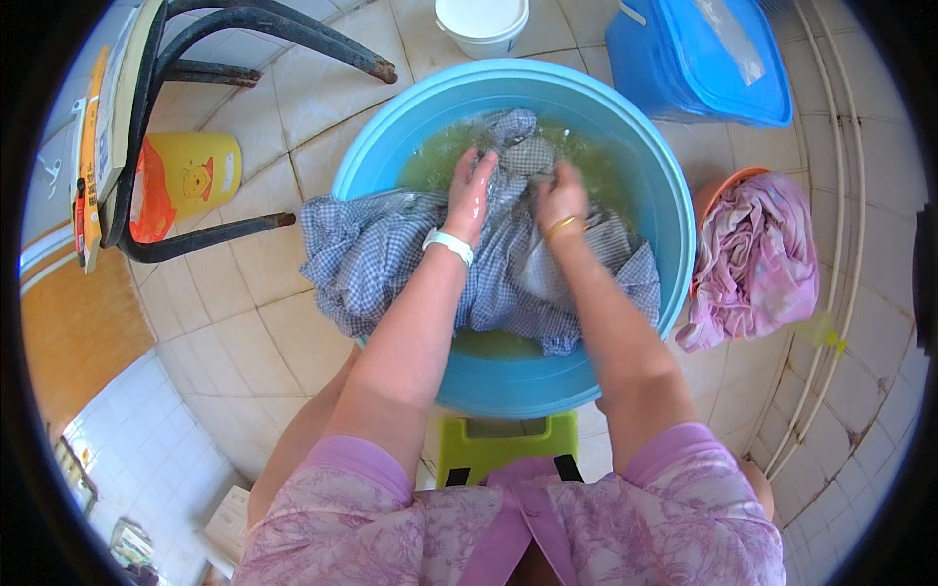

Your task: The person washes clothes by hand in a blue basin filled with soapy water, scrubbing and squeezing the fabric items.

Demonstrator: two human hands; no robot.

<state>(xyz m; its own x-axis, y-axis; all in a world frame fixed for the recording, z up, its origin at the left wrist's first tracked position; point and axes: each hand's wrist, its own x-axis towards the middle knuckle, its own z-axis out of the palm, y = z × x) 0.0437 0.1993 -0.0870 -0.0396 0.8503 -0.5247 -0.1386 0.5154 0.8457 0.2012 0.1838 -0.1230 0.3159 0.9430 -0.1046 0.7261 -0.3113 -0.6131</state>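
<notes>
A large blue plastic basin stands before me, with cloudy yellow-green water in it. Wet blue-and-white checkered cloth lies across the basin and hangs over its left rim. My left hand, with a white band at the wrist, is against a bunched part of the cloth; its fingers point away from me and its grip is unclear. Opposite, my right hand, with a gold-coloured bangle, is curled on the bunched cloth and blurred. Between the hands, some of the cloth rises above the splashing water.
Right of the basin, an orange tub holds pink-and-white cloth. Beyond stand a blue lidded container and a white lidded bucket. At left are a dark metal-framed chair and a yellow bin. A green stool is near me.
</notes>
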